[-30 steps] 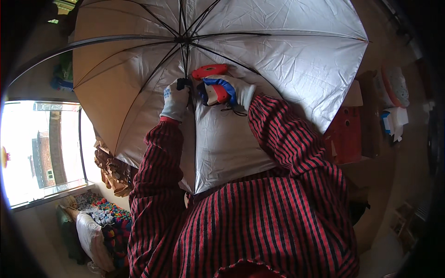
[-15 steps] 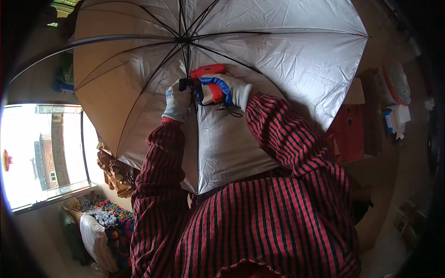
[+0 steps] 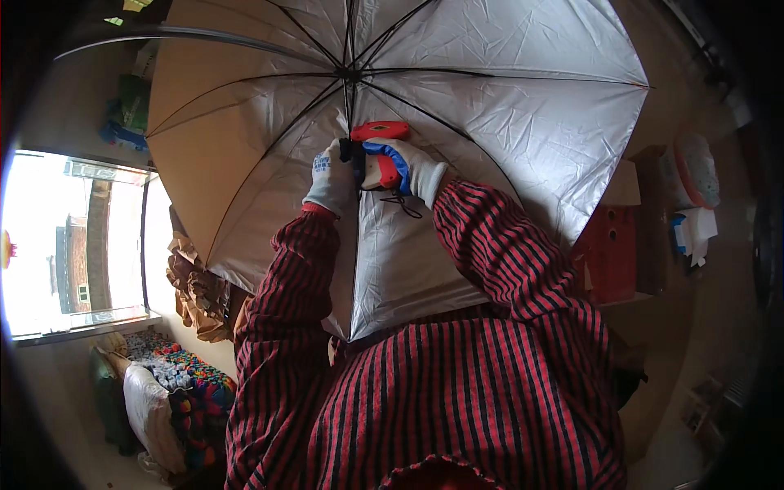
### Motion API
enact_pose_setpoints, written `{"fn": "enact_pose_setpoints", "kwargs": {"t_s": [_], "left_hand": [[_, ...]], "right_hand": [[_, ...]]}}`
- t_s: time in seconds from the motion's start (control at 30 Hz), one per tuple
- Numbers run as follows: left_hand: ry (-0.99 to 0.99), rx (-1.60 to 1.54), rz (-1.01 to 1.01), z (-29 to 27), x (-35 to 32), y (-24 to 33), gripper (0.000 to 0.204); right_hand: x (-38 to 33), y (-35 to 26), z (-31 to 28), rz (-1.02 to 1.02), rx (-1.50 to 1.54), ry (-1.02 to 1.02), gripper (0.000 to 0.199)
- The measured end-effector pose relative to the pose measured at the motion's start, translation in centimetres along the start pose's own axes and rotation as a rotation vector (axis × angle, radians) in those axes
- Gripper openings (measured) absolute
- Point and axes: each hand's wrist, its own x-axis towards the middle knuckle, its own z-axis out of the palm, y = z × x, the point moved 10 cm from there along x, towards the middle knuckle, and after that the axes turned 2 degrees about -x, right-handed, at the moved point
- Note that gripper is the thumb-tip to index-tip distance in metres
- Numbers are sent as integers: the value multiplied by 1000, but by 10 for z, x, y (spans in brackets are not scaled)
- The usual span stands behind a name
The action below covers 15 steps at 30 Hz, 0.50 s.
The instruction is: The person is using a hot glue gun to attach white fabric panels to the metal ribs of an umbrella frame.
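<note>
two gloved hands meet at the shaft of an open umbrella (image 3: 490, 106), whose silver underside and dark ribs fill the view above and ahead of them.

containers: well to the right of the right hand, a red box-shaped cabinet (image 3: 608, 253) stands against the wall; its contents cannot be seen. above it, further right, a round pale container with a red rim (image 3: 694, 167) rests on a ledge, with white crumpled material and a small blue item (image 3: 690, 229) just below it. what the round container holds cannot be told. far below the left hand, near the floor, lies a pale bundle (image 3: 151, 408) beside a multicoloured patterned cloth (image 3: 192, 384).

packages and labels: up and to the left of the left hand, green and blue packets (image 3: 122, 114) sit on a high shelf; their shape is blurred. no print is legible.

hands: the left hand (image 3: 331, 175), in a light grey glove, is closed around the dark umbrella shaft (image 3: 353, 163), fingers wrapped, just below the point where the ribs converge. the right hand (image 3: 408, 167), in a white glove with blue-coated fingers, is closed around a red and cream handle piece (image 3: 380, 147) at the shaft, touching the left hand's side of the shaft. a thin dark cord loop (image 3: 404, 204) hangs beneath the right hand. both forearms wear red and black striped sleeves (image 3: 506, 261).

left of the left forearm, a bright window (image 3: 73, 245) shows a building outside. a crumpled tan cloth (image 3: 196, 286) hangs between the window and the left sleeve.
</note>
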Motion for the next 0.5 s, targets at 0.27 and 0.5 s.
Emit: {"fn": "enact_pose_setpoints", "kwargs": {"t_s": [0.27,0.5], "left_hand": [[16,81,-40,4,2,-4,25],[63,225,63,-30,27,-25,26]], "right_hand": [[3,0,-3,5,-104,-13,25],[-15,9,8,75,271,-149,26]]}}
